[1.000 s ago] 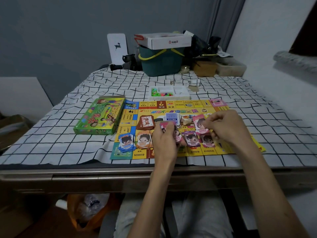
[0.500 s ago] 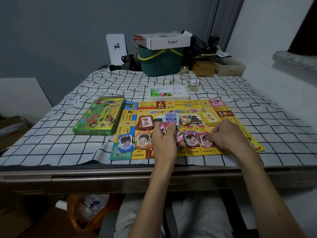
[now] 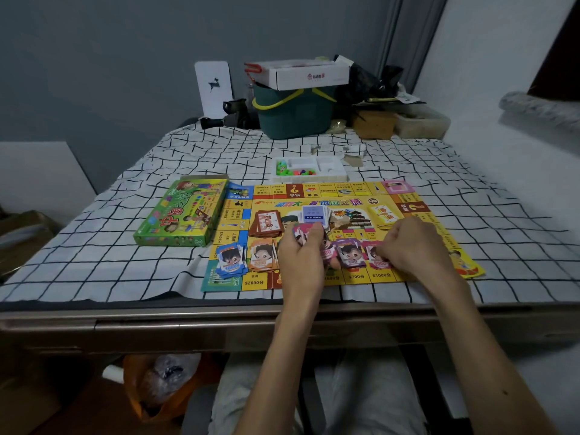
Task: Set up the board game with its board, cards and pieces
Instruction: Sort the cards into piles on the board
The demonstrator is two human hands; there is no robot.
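Observation:
The yellow game board lies unfolded on the checked tablecloth. Money-card piles line its near edge: blue, orange, purple and pink. My left hand grips a stack of pink cards upright above the board. My right hand rests low on the pink pile, fingers curled at its edge. Brown cards, blue-backed cards and yellow cards sit mid-board. A white tray with small coloured pieces stands behind the board.
The green game box lies left of the board. A teal bucket under a white carton, a brown box and a clear tub crowd the table's far end. The table's metal edge runs below the board.
My right hand came down from mid-board with a pink card and now rests on the pink pile at the board's near edge. My left hand kept its stack almost still.

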